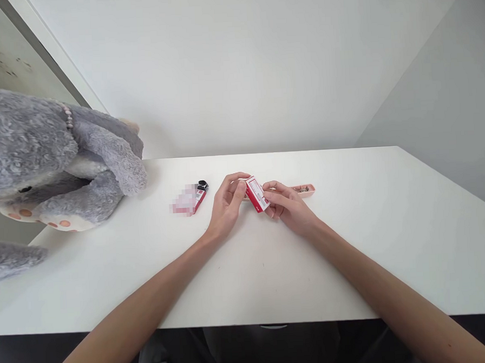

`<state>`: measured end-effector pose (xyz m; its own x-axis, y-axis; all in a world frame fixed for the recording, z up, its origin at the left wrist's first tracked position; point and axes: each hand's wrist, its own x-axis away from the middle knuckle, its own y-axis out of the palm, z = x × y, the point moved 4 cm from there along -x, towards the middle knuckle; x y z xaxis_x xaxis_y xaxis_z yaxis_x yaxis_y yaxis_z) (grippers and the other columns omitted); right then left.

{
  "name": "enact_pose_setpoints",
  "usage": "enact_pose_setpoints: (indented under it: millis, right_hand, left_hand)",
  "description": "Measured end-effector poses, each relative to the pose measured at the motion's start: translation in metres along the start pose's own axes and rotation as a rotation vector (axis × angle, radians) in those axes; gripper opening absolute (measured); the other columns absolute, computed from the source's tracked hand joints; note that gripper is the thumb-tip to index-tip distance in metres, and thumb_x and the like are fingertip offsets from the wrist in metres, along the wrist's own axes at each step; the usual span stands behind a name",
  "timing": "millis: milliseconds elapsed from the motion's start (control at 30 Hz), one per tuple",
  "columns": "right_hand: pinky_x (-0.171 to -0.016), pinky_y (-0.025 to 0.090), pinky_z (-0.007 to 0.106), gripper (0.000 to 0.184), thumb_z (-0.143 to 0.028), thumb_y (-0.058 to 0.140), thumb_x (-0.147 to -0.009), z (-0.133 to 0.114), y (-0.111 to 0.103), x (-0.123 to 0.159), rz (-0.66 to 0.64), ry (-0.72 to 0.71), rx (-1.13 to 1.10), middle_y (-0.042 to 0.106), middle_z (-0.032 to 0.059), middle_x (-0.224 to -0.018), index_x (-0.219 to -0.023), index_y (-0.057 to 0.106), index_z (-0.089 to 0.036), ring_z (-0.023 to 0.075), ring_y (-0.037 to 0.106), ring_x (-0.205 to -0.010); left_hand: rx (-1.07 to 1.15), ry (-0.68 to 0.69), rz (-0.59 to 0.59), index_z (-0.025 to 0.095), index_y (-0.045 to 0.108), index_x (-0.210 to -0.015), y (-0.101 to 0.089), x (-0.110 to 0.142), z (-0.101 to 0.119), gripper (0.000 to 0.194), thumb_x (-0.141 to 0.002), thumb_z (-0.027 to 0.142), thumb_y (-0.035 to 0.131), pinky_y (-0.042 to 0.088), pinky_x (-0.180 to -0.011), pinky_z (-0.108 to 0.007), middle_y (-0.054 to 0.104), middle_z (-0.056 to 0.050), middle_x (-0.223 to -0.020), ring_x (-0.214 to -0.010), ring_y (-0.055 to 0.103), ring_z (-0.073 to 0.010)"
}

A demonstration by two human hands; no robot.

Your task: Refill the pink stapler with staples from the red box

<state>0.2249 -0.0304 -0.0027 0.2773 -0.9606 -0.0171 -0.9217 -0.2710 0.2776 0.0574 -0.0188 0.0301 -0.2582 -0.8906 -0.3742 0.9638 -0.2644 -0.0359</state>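
A small red and white cardboard box (258, 194) is held tilted above the table between my two hands. My left hand (230, 201) grips its left end, thumb on the near side and fingers behind. At its right edge, my right hand (288, 205) pinches the box with thumb and fingertips. Behind my hands lies a long pink thing with metal parts (305, 190), which looks like a stapler; its middle is hidden by my hands and the box. To the left is a flat red and white package (190, 201), partly blurred out, with a small black object (202, 184) at its top corner.
A big grey plush toy (99, 162) sits on the left side of the white table (247, 278), its limbs over the tabletop. A white wall (236, 68) stands along the table's back edge. The table's front edge runs just before my lap.
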Motion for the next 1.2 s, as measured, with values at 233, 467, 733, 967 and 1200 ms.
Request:
enact_pose_setpoints:
  millis: [233, 467, 733, 967, 1200]
  right_hand:
    - [-0.052, 0.035, 0.027, 0.037, -0.05, 0.08, -0.084, 0.002, 0.001, 0.001, -0.051, 0.002, -0.03, 0.059, -0.0046, -0.071, -0.105, 0.061, -0.027, 0.0121, 0.049, -0.058]
    - [-0.052, 0.037, 0.026, 0.038, -0.05, 0.082, -0.083, 0.0, 0.004, 0.003, -0.05, 0.033, -0.025, 0.065, -0.0009, -0.085, -0.107, 0.064, -0.026, 0.0131, 0.055, -0.067]
    - [-0.054, 0.04, 0.027, 0.037, -0.049, 0.08, -0.087, -0.002, 0.005, 0.005, -0.094, -0.01, 0.014, 0.07, 0.0005, -0.092, -0.113, 0.063, -0.028, 0.0127, 0.056, -0.065]
    - [-0.057, 0.047, 0.029, 0.031, -0.043, 0.081, -0.087, -0.004, 0.006, 0.006, -0.13, -0.078, 0.125, 0.071, 0.0049, -0.12, -0.112, 0.067, -0.03, 0.0132, 0.064, -0.067]
    - [-0.069, 0.054, 0.035, 0.026, -0.034, 0.075, -0.089, 0.001, 0.005, 0.006, -0.069, -0.112, 0.371, 0.072, 0.0029, -0.099, -0.114, 0.075, -0.028, 0.0154, 0.067, -0.069]
  left_hand:
    - [0.052, 0.017, 0.042, 0.024, 0.057, -0.103, -0.002, -0.003, -0.004, 0.034, -0.1, 0.058, 0.059, 0.055, -0.078, -0.032, 0.06, 0.001, -0.076, -0.076, 0.061, -0.0157]
    - [0.04, 0.063, 0.044, 0.022, 0.058, -0.091, -0.003, -0.004, -0.008, 0.037, -0.104, 0.056, 0.051, 0.053, -0.082, -0.031, 0.06, -0.001, -0.087, -0.081, 0.059, -0.0152]
    - [0.083, 0.032, 0.125, 0.023, 0.056, -0.091, -0.007, -0.003, -0.01, 0.036, -0.105, 0.055, 0.051, 0.049, -0.08, -0.028, 0.054, 0.0, -0.086, -0.079, 0.053, -0.014]
    - [0.102, 0.005, 0.205, 0.023, 0.053, -0.086, -0.012, -0.004, -0.013, 0.037, -0.104, 0.056, 0.052, 0.049, -0.081, -0.027, 0.052, -0.001, -0.086, -0.079, 0.052, -0.0143]
    - [0.027, 0.007, 0.242, 0.023, 0.051, -0.088, -0.015, -0.004, -0.017, 0.036, -0.106, 0.055, 0.048, 0.048, -0.081, -0.027, 0.05, 0.0, -0.086, -0.08, 0.051, -0.014]
